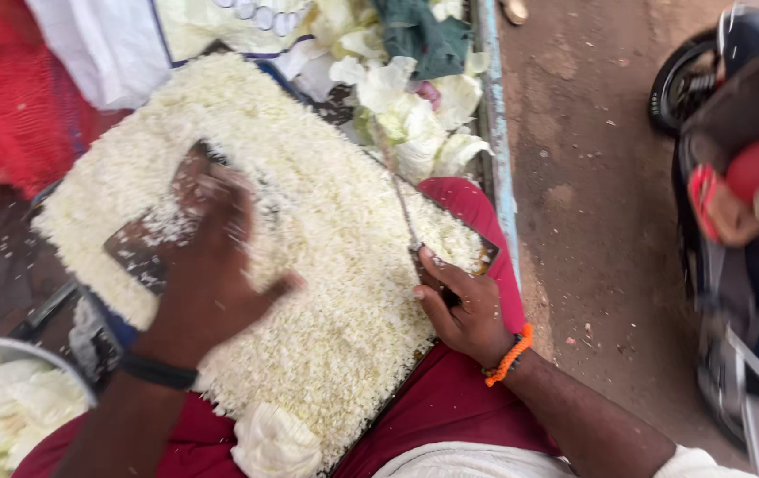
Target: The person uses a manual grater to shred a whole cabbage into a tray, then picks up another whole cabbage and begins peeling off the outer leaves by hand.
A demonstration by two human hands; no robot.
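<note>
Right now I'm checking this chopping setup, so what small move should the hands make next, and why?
Probably sweep the left hand further through the heap of finely shredded pale cabbage, gathering it toward the thin metal knife gripped by the right hand. The shreds lie spread wide over the dark flat board, partly bared beside that hand.

A dark chopping board (136, 252) rests across the lap, heaped with finely chopped white cabbage (326, 265).

A left hand (207, 265) presses flat on a wide heap of finely chopped cabbage (309, 292) covering a board. The right hand (463, 310), near the heap's right edge, grips a knife (402, 204). Loose cabbage leaves (415, 115) lie farther away.
</note>
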